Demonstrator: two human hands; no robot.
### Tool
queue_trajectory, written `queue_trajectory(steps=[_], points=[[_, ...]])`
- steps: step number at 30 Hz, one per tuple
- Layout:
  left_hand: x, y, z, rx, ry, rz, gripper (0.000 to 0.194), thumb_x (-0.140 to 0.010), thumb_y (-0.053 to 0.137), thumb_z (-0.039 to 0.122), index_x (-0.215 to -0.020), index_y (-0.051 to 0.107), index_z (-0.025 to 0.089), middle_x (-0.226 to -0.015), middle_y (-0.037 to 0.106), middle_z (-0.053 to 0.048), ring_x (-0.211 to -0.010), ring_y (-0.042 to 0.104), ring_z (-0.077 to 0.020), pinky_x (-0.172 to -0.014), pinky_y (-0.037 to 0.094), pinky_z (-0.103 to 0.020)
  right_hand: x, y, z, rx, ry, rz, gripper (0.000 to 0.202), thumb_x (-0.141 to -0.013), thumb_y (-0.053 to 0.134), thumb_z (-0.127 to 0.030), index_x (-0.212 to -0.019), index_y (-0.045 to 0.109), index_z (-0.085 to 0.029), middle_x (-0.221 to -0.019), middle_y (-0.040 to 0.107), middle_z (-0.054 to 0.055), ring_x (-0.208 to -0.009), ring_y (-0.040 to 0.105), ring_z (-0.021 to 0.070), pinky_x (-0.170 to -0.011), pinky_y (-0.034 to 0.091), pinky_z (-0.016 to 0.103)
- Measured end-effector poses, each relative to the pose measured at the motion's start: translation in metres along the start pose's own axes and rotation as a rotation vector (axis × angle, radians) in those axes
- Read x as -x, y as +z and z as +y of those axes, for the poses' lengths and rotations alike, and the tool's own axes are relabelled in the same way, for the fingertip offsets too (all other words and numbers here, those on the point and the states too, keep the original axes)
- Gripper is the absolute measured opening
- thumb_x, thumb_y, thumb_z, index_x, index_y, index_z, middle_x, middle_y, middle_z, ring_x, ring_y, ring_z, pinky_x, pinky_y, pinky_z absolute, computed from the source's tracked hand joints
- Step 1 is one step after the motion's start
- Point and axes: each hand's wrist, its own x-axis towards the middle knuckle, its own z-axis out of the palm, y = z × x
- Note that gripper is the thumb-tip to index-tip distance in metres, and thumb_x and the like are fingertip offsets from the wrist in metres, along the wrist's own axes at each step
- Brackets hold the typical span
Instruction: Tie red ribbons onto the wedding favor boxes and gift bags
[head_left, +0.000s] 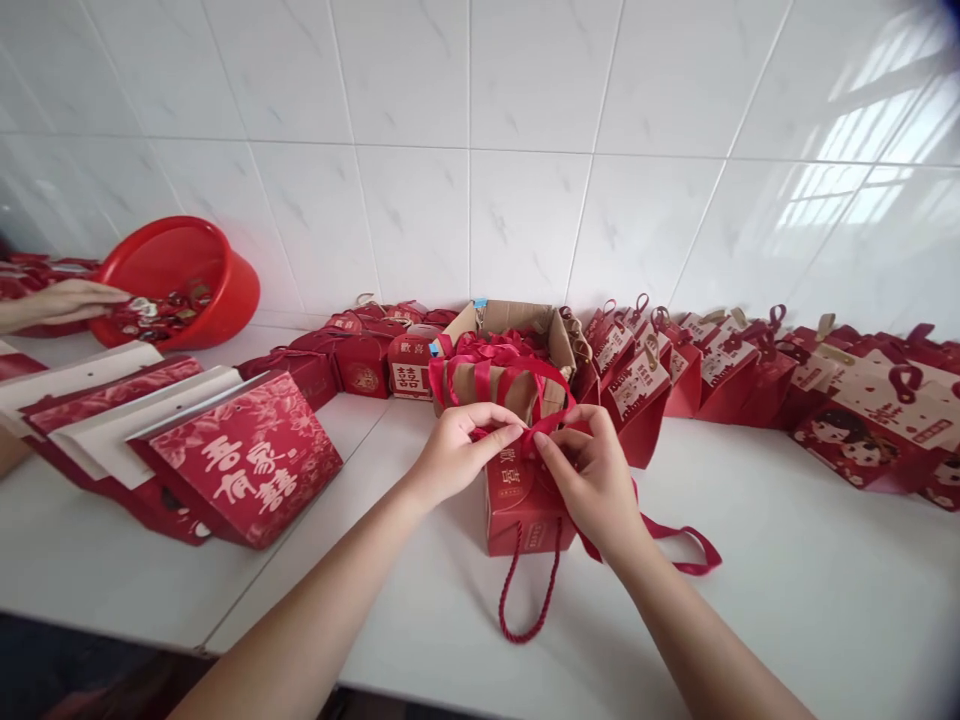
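A small red gift box (510, 490) with gold lettering stands on the white counter in front of me, its twisted rope handle (525, 635) hanging down over the near side. Above its top, my left hand (469, 450) pinches a red ribbon (694, 560) between thumb and fingers. My right hand (592, 475) grips the same ribbon close by, thumb against forefinger. One length of ribbon trails off to the right on the counter. Right behind the box, an open cardboard carton (517, 320) holds many more red ribbons, some draped over its front edge.
At left, another person's hand (82, 298) reaches to a tipped red basin (240, 290) of wrapped small items. Red and cream bags (247, 460) lean nearby. Closed red boxes (360, 365) and gift bags (637, 395) line the tiled wall.
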Motion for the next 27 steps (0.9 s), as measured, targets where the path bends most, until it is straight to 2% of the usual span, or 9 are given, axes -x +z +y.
queue_trajectory(steps=[3,6,8,11,14,17,22,25,27], points=[[0.005,0.001,0.000,0.020,0.023,-0.055,0.015,-0.086,0.063,0.032,-0.086,0.062,0.016,-0.084,0.065,-0.002,-0.080,0.060,-0.0144,-0.073,0.046,-0.025,0.003,0.002,0.000,-0.044,-0.016,-0.024,0.029,-0.087,0.061,-0.038,-0.095,0.036,-0.026,-0.061,0.057,-0.008,-0.048,0.039,0.0085,-0.046,0.030,0.019],[0.008,0.002,0.000,0.012,0.071,-0.063,0.014,-0.080,0.068,0.026,-0.085,0.059,0.016,-0.083,0.063,-0.001,-0.080,0.060,-0.0136,-0.073,0.047,-0.024,0.005,0.001,-0.001,0.062,-0.087,-0.015,0.021,-0.087,0.061,-0.036,-0.093,0.044,-0.024,-0.063,0.059,-0.006,-0.054,0.048,0.0097,-0.050,0.037,0.020],[0.009,0.003,0.000,0.002,0.113,-0.042,0.012,-0.078,0.070,0.023,-0.082,0.060,0.016,-0.083,0.065,-0.002,-0.080,0.061,-0.0135,-0.073,0.048,-0.024,0.006,-0.001,-0.002,0.189,-0.133,0.002,0.014,-0.088,0.061,-0.035,-0.092,0.056,-0.023,-0.071,0.065,-0.002,-0.062,0.056,0.0115,-0.056,0.043,0.022],[0.009,0.003,-0.001,-0.038,0.155,0.004,0.005,-0.078,0.068,0.017,-0.078,0.063,0.015,-0.080,0.068,-0.002,-0.076,0.063,-0.0131,-0.070,0.049,-0.023,0.008,-0.004,-0.003,0.345,-0.175,-0.012,0.018,-0.087,0.062,-0.036,-0.096,0.069,-0.022,-0.083,0.072,0.002,-0.067,0.062,0.0137,-0.062,0.049,0.025],[0.010,0.004,-0.003,-0.089,0.180,0.063,0.003,-0.077,0.068,0.015,-0.075,0.066,0.015,-0.077,0.070,-0.002,-0.073,0.065,-0.0138,-0.070,0.051,-0.025,0.009,-0.008,-0.003,0.429,-0.234,-0.055,0.023,-0.085,0.066,-0.035,-0.101,0.073,-0.021,-0.090,0.072,0.004,-0.072,0.064,0.0153,-0.065,0.052,0.027],[0.011,0.007,-0.008,-0.110,0.213,0.107,0.007,-0.078,0.071,0.020,-0.073,0.068,0.016,-0.076,0.073,-0.004,-0.073,0.068,-0.0161,-0.071,0.054,-0.027,0.009,-0.010,-0.002,0.454,-0.286,-0.034,0.019,-0.086,0.064,-0.030,-0.099,0.075,-0.021,-0.092,0.071,0.004,-0.078,0.066,0.0160,-0.071,0.053,0.027],[0.012,0.010,-0.013,-0.067,0.267,0.135,0.007,-0.080,0.069,0.016,-0.073,0.070,0.016,-0.080,0.077,-0.005,-0.078,0.073,-0.0176,-0.073,0.058,-0.027,0.009,-0.009,-0.001,0.445,-0.180,-0.016,0.020,-0.088,0.059,-0.033,-0.090,0.076,-0.023,-0.089,0.067,0.005,-0.081,0.063,0.0193,-0.074,0.052,0.033],[0.012,0.012,-0.014,-0.041,0.281,0.152,0.010,-0.080,0.066,0.011,-0.073,0.070,0.016,-0.081,0.077,-0.006,-0.080,0.074,-0.0175,-0.074,0.059,-0.026,0.006,-0.009,0.000,0.478,-0.077,-0.006,0.023,-0.087,0.059,-0.040,-0.085,0.074,-0.024,-0.096,0.062,0.008,-0.095,0.057,0.0256,-0.086,0.048,0.044],[0.011,0.013,-0.015,-0.014,0.272,0.155,0.009,-0.080,0.066,0.012,-0.072,0.070,0.016,-0.082,0.077,-0.006,-0.081,0.074,-0.0177,-0.075,0.058,-0.027,0.004,-0.011,0.000,0.465,-0.043,-0.057,0.027,-0.087,0.057,-0.044,-0.080,0.072,-0.023,-0.108,0.059,0.010,-0.108,0.052,0.0292,-0.096,0.041,0.050]])
